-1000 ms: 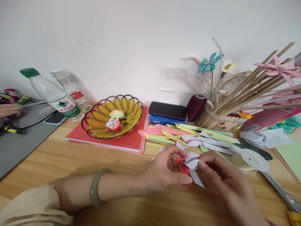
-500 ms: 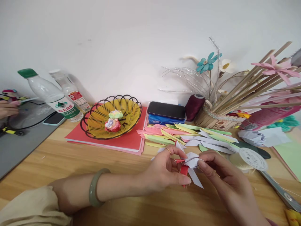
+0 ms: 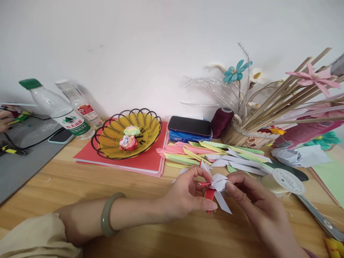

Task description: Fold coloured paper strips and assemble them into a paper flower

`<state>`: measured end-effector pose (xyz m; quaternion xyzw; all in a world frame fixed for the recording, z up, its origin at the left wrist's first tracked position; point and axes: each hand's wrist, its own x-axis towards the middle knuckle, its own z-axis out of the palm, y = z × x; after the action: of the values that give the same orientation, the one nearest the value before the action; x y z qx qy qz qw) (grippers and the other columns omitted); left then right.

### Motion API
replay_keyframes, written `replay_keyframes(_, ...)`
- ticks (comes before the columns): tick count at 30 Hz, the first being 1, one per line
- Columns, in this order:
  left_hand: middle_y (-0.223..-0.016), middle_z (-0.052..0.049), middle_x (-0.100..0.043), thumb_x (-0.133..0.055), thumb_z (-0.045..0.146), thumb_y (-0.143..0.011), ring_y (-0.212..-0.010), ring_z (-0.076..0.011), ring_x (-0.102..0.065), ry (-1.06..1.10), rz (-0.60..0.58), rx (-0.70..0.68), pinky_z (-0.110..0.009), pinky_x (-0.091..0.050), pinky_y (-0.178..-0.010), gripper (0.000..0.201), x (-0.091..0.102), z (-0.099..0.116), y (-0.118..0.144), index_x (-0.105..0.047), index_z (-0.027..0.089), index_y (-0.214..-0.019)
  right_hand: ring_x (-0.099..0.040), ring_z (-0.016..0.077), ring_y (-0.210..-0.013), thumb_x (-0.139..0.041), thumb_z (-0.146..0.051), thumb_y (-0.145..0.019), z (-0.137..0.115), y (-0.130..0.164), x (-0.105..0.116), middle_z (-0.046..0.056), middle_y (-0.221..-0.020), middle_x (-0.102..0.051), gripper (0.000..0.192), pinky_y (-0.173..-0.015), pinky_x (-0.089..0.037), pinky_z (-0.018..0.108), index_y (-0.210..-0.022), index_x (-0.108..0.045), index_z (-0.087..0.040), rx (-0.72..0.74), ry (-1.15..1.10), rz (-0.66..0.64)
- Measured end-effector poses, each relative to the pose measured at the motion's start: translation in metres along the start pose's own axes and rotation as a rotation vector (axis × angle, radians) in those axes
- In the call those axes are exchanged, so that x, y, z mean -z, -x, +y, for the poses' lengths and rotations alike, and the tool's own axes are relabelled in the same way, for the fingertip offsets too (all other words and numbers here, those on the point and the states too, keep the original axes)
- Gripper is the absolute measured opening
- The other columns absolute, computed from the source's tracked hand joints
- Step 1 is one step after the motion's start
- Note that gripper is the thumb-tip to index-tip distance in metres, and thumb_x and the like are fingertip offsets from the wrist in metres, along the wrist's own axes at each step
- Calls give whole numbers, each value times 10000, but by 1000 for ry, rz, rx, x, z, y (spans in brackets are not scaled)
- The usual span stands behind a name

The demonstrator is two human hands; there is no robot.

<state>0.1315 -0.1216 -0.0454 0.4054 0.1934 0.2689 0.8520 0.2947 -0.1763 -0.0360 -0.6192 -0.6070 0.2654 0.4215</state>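
Between my two hands is a folded paper piece point(image 3: 219, 182) made of white and red strips, its loose ends sticking out above and below. My left hand point(image 3: 188, 195) grips its red and white left side, the thumb below and the index finger above. At its right edge my right hand point(image 3: 256, 206) pinches a white fold between thumb and fingers. Just behind the hands lies a pile of folded paper strips point(image 3: 199, 152) in pink, yellow, green and white. A spool of cream thread point(image 3: 285, 181) stands beside my right hand.
A yellow basket point(image 3: 147, 125) with two crumpled-looking paper balls point(image 3: 128, 142) sits on red paper point(image 3: 88, 152). Bottles point(image 3: 61, 111) stand at left, near another person's hand point(image 3: 4, 122). Behind are a phone point(image 3: 189, 126), maroon thread point(image 3: 221, 122) and a stick-covered flower holder point(image 3: 242, 138). Scissors point(image 3: 319, 216) lie right.
My hands and the paper piece hold almost the same pose, with only a slight shift of the view. At far left, the other person's hand has moved, with something yellow-green now beside it.
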Motion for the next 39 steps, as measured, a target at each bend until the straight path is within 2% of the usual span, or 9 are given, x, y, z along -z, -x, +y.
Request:
replay_keyframes(7,-594,48,-562,-709,106,-566,-497,-51,-517,44,5,-3,-168,-425,-490,372,0,0,1,-444,160,-821,-515,137,-613,-481,-359,-819,1,-1,1,-12,-668,-540,182,-542,-426,231,-708,-522,-220,42,13,0)
replay_keyframes(11,-591,35,-587,-668,64,-546,-464,-68,-535,120,23,-9,-176,-433,-457,362,0,0,-1,-457,160,-825,-525,161,-717,-471,-302,-825,2,-2,7,6,-742,-538,92,-601,-447,244,-781,-519,-237,148,56,133)
replay_keyframes(13,-607,28,-602,-632,39,-525,-439,-70,-539,167,44,12,-175,-434,-441,365,1,1,-3,-461,157,-825,-527,181,-775,-481,-251,-810,2,0,9,21,-793,-539,46,-642,-455,269,-834,-520,-248,229,87,148)
replay_keyframes(19,-600,22,-601,-506,19,-515,-426,-71,-540,246,78,39,-159,-425,-414,345,5,2,-5,-486,142,-837,-538,232,-835,-496,-102,-722,3,8,9,63,-875,-544,306,-692,-451,370,-993,-477,-245,515,157,-11)
replay_keyframes(24,-867,-28,-648,-467,18,-502,-368,-56,-525,304,30,39,-155,-363,-338,369,9,-2,-6,-467,152,-846,-535,227,-878,-516,-115,-725,2,8,7,63,-915,-546,336,-702,-468,359,-1029,-452,-242,530,174,-81)
replay_keyframes(28,-880,-51,-656,-456,38,-538,-341,-60,-515,334,17,55,-154,-341,-319,360,9,-1,-8,-442,156,-878,-544,228,-862,-497,-145,-735,0,9,7,66,-916,-547,343,-687,-472,366,-1055,-465,-265,518,201,-43)
replay_keyframes(32,-953,-74,-647,-472,43,-589,-362,-50,-525,325,19,54,-152,-370,-346,338,6,0,-8,-433,151,-906,-566,224,-793,-546,-161,-678,2,10,6,68,-869,-565,448,-645,-475,365,-1108,-483,-267,694,364,-57)
replay_keyframes(35,-836,-37,-654,-512,80,-634,-364,-46,-515,285,23,57,-149,-385,-360,315,5,0,-8,-438,153,-931,-593,196,-750,-570,-142,-692,5,8,5,53,-836,-599,438,-624,-486,322,-1105,-510,-277,752,448,-56)
replay_keyframes(39,-627,26,-582,-549,286,-738,-337,-68,-497,135,80,101,-155,-357,-337,307,5,0,-6,-413,172,-990,-610,178,-731,-526,-125,-753,7,7,4,49,-830,-615,317,-605,-493,284,-1036,-539,-267,624,404,29)
